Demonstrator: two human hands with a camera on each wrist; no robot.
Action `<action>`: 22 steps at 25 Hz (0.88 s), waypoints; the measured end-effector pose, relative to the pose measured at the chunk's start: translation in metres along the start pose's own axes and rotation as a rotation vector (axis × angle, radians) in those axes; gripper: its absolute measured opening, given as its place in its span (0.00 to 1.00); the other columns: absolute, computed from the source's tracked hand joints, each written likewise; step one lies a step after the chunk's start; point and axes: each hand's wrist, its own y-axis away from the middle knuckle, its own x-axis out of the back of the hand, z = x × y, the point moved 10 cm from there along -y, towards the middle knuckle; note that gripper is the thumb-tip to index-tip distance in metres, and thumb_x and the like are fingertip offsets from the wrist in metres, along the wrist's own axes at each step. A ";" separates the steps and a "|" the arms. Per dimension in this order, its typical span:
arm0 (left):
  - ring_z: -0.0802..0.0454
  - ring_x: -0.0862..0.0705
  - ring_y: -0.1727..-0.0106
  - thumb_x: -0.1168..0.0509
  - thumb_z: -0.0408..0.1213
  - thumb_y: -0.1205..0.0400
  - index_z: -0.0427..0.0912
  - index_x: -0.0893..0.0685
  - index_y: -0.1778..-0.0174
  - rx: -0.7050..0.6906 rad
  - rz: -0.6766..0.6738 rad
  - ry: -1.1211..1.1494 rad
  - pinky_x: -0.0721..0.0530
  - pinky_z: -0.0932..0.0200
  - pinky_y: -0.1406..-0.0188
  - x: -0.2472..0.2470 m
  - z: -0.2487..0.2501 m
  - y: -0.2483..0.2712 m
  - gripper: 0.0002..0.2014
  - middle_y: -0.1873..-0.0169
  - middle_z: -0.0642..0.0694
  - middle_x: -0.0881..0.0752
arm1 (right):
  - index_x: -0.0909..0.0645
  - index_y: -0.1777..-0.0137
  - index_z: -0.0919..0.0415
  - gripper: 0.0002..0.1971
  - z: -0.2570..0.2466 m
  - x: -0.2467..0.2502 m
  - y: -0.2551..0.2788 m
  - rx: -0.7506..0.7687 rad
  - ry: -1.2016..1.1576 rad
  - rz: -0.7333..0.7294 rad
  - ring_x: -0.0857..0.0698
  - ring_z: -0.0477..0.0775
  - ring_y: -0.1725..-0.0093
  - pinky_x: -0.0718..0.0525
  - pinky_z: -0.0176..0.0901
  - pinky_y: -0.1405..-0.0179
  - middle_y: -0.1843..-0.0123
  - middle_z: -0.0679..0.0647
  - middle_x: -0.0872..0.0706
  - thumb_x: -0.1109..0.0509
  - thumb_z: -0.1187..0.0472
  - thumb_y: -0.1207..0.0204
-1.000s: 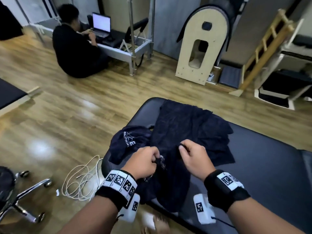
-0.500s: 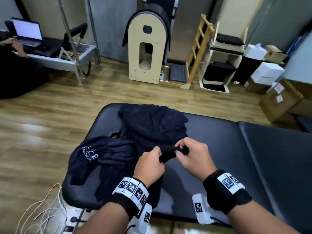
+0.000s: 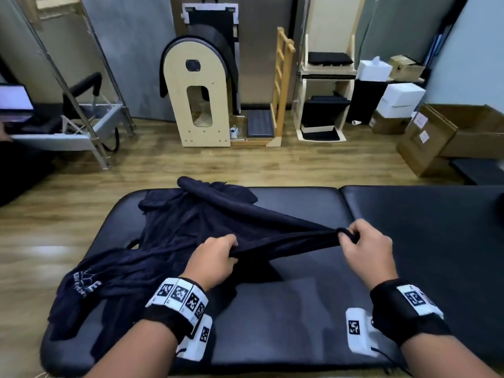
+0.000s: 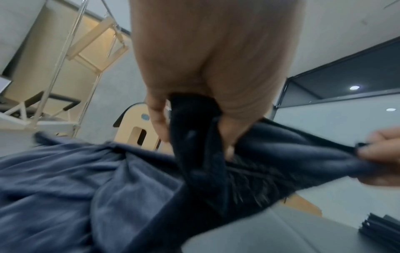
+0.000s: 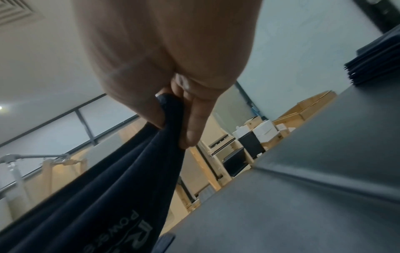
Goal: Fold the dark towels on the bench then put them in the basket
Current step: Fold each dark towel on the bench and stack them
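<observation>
A dark navy towel [image 3: 207, 225] is stretched over the black padded bench [image 3: 300, 317]. My left hand [image 3: 218, 257] grips its near edge [image 4: 194, 137], and my right hand [image 3: 354, 238] pinches a corner [image 5: 171, 109] further right, so the edge runs taut between them just above the bench. A second dark towel [image 3: 90, 285] with white lettering lies crumpled at the bench's left end, partly hanging over the edge. No basket is in view.
The bench's right section [image 3: 422, 227] stretches away beyond my right hand. Wooden floor lies beyond, with a wooden arched barrel [image 3: 201, 105], a ladder frame [image 3: 283, 85], shelves and cardboard boxes [image 3: 447, 135] along the wall. A metal frame [image 3: 90, 124] stands at left.
My hands have moved apart, the right one sliding to the right along the towel's edge, which is now pulled taut. The head view has swung right and squared up to the bench.
</observation>
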 end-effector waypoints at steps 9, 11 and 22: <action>0.62 0.20 0.66 0.32 0.46 0.16 0.50 0.16 0.63 -0.314 -0.294 0.088 0.24 0.63 0.64 -0.059 0.247 -0.067 0.10 0.68 0.53 0.15 | 0.24 0.57 0.61 0.09 0.197 0.178 -0.057 -0.264 0.002 0.207 0.24 0.63 0.62 0.29 0.46 0.57 0.68 0.56 0.18 0.29 0.58 0.19; 0.56 0.15 0.62 0.32 0.45 0.16 0.46 0.12 0.60 -0.318 -0.299 0.048 0.20 0.57 0.59 -0.069 0.274 -0.074 0.09 0.66 0.50 0.12 | 0.22 0.54 0.59 0.04 0.220 0.199 -0.061 -0.250 0.053 0.188 0.22 0.64 0.61 0.27 0.47 0.56 0.66 0.58 0.15 0.30 0.60 0.19; 0.47 0.09 0.72 0.33 0.27 0.19 0.39 0.11 0.57 0.109 -0.110 0.088 0.09 0.54 0.69 -0.017 0.199 -0.137 0.06 0.72 0.38 0.09 | 0.15 0.50 0.68 0.06 0.207 0.090 -0.108 -0.286 -0.130 -0.649 0.06 0.65 0.64 0.07 0.55 0.67 0.66 0.65 0.08 0.33 0.75 0.18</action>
